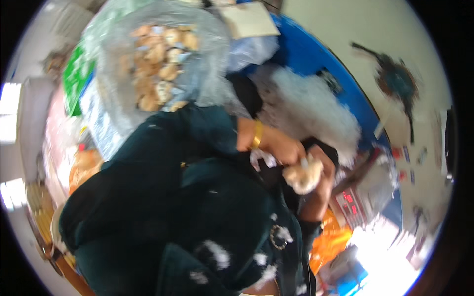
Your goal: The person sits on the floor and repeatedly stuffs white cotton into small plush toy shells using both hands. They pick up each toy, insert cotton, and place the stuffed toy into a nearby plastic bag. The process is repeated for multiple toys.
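Observation:
A small beige and cream plush toy point(303, 176), blurred by motion, is between my two hands in front of my body. My right hand point(326, 170) holds it from the right side, fingers curled around it. From the left comes my left hand point(285, 148), a gold bangle on its wrist, its fingers closed at the toy's upper edge. A pale bluish bit shows there, too blurred to name. Fluffy white stuffing point(316, 96) is heaped just beyond my hands. Several similar plush pieces point(155, 64) lie in a large clear plastic bag point(210, 74) at the far left.
The stuffing lies by the curved blue edge point(340, 74) of a table or tub. A pale card point(249, 20) is at the back. To the right stand a device with a red lit display point(349, 201) and an orange bag point(330, 241). A dark fan-like object point(395, 79) is farther right.

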Tool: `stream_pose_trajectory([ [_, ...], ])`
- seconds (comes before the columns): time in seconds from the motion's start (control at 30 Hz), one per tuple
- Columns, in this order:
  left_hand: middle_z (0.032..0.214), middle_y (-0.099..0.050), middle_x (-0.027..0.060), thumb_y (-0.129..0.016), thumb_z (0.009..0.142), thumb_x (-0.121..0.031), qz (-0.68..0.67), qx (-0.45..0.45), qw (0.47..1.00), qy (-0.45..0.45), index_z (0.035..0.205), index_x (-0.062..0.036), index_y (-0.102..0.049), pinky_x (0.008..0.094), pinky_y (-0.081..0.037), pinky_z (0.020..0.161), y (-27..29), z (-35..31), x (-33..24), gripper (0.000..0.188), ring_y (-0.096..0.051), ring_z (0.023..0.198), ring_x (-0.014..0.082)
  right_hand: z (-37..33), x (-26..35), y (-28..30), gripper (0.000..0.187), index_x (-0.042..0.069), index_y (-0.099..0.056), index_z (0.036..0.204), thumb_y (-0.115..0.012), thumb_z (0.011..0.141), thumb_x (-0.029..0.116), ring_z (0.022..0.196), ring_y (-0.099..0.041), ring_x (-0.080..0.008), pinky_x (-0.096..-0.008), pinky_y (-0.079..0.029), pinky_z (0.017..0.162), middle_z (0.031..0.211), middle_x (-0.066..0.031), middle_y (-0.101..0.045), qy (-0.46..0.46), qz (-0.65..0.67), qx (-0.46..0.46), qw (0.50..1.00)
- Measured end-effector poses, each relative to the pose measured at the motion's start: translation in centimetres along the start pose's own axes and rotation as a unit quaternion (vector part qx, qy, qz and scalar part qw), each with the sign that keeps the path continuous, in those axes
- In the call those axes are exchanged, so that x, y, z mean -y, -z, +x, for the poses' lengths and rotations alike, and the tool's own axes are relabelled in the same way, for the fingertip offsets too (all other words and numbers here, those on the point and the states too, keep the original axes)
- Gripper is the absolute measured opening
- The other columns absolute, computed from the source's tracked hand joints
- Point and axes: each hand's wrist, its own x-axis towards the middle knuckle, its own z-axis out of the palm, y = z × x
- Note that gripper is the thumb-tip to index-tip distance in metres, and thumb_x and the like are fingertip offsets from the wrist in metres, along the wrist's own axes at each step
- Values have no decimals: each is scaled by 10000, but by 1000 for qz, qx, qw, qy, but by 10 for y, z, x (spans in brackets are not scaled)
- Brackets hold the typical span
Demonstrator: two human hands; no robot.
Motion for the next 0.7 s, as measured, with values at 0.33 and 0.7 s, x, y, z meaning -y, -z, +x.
stream_pose_trajectory([
  [0.33,975,-651,67,-590,912,-146,-406,-276,870,33,1045,27,-612,261,-505,776,13,13,-35,219,-633,869,139,9,56,-1,347,-2,-584,1079,-734,784,103,821,-580,-97,-240,-488,697,947,-42,-586,-20,-31,-144,989],
  [0.7,808,-573,-11,-616,909,-214,-132,-327,929,-114,967,-14,-599,220,-427,642,3,36,-42,209,-507,727,55,12,70,9,163,-11,-594,971,-631,878,118,687,-510,-79,-233,-419,597,761,-38,-580,-37,-187,-258,947],
])
